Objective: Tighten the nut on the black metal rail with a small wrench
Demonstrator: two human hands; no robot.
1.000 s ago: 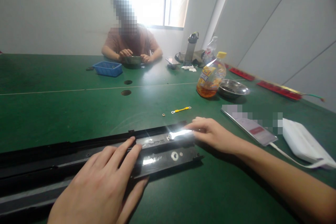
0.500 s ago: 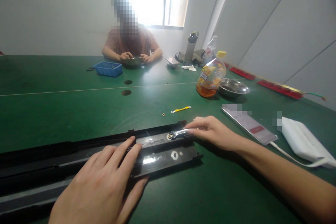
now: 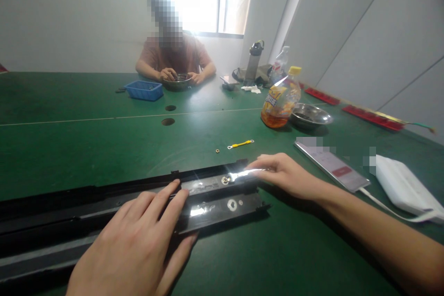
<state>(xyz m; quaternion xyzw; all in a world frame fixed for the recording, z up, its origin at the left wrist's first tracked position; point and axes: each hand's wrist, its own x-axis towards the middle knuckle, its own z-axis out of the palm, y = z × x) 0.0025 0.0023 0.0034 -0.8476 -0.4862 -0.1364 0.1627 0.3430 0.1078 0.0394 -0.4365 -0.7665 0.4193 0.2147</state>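
A long black metal rail [image 3: 215, 203] lies across the green table [image 3: 86, 148] in front of me. My left hand [image 3: 138, 245] rests flat on the rail, fingers spread, holding nothing. My right hand [image 3: 284, 175] lies at the rail's right end, its fingertips on a small shiny piece [image 3: 243, 174] beside a brass ring [image 3: 225, 179] on the rail. Whether the fingers pinch that piece is unclear. A loose small brass ring [image 3: 217, 151] and a short yellow wire with ring ends [image 3: 240, 144] lie just beyond the rail.
To the right lie a phone [image 3: 331, 165] with a white cable and a white pouch [image 3: 402, 187]. Farther back stand an orange drink bottle [image 3: 280, 100] and a steel bowl [image 3: 310, 115]. Across the table a person [image 3: 175, 58] handles a bowl beside a blue tray [image 3: 144, 90].
My right hand's fingertips have shifted slightly at the rail's end, and the brass ring beside the shiny piece shows now. My left hand stays put.
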